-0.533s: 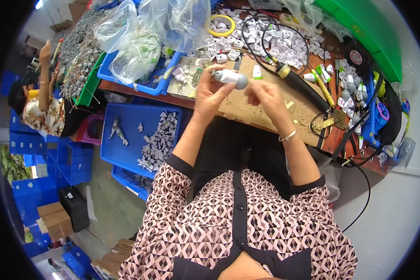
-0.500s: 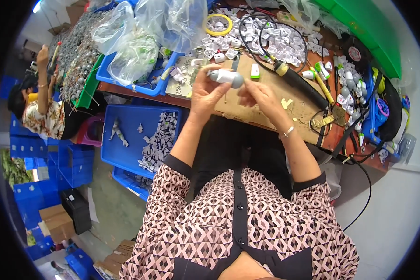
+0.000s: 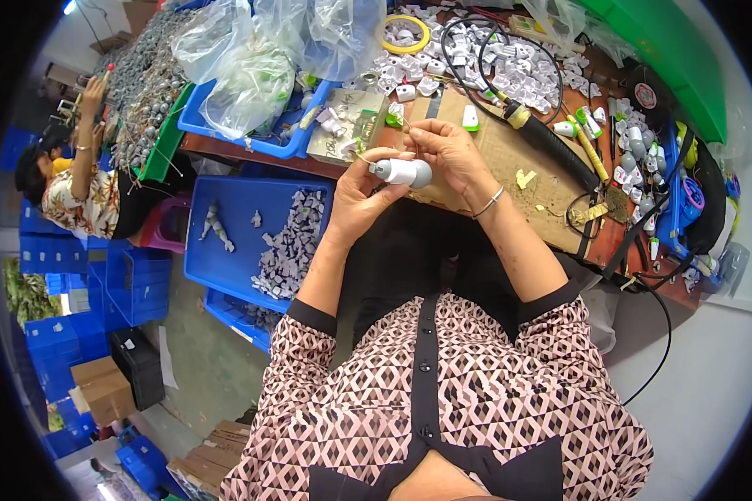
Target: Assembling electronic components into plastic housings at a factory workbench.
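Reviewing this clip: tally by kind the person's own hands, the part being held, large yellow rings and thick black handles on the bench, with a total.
Left hand and right hand: 2
Held part: 1
Yellow ring: 1
Black handle: 1
Total: 5

The left hand (image 3: pixel 355 203) holds a white-and-grey, round-ended plastic piece (image 3: pixel 404 173) above the front of a brown cardboard sheet (image 3: pixel 551 200) on the reddish-brown counter (image 3: pixel 681 299). The right hand (image 3: pixel 453 155), fingertips drawn together, is just beside it. A black-handled, rod-shaped tool (image 3: pixel 557 152) lies to the right.
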`<state>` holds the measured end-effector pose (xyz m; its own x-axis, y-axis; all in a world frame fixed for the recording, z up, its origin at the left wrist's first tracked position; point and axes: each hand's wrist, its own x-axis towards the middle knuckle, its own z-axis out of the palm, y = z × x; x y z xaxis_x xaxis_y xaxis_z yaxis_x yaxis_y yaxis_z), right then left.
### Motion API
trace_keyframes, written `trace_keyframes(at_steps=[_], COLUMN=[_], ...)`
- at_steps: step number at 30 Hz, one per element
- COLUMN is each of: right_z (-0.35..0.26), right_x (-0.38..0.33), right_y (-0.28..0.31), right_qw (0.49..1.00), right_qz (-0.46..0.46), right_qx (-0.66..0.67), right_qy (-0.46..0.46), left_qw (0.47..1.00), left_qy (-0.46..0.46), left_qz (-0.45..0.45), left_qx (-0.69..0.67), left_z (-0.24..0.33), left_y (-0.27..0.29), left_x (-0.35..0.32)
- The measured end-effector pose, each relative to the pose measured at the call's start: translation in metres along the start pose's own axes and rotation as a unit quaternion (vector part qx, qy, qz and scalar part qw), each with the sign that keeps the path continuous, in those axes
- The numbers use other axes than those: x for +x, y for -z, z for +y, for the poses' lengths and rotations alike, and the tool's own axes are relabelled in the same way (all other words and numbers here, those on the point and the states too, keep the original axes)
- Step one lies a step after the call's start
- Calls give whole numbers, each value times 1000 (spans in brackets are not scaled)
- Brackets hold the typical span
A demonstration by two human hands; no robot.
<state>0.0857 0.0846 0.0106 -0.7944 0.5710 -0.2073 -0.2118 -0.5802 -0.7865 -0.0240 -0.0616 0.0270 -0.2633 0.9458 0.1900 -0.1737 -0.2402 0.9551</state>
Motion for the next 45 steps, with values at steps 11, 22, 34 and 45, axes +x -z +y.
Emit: trace_keyframes(at_steps=[11, 22, 34, 45], right_z=[4, 2, -6, -2], right_x=[24, 44, 54, 60], right_y=[-14, -23, -24, -25], right_qw=[993, 839, 772, 863], right_qz=[-16, 40, 23, 25], right_qx=[-112, -511, -603, -492], right_qy=[33, 183, 199, 113], left_qw=[999, 993, 993, 992], left_qy=[13, -51, -9, 11], left_qz=[30, 109, 118, 126], left_qx=[-3, -17, -1, 19], left_z=[-8, 11, 11, 6], left_y=[15, 36, 50, 55], left_x=[-20, -1, 19, 23])
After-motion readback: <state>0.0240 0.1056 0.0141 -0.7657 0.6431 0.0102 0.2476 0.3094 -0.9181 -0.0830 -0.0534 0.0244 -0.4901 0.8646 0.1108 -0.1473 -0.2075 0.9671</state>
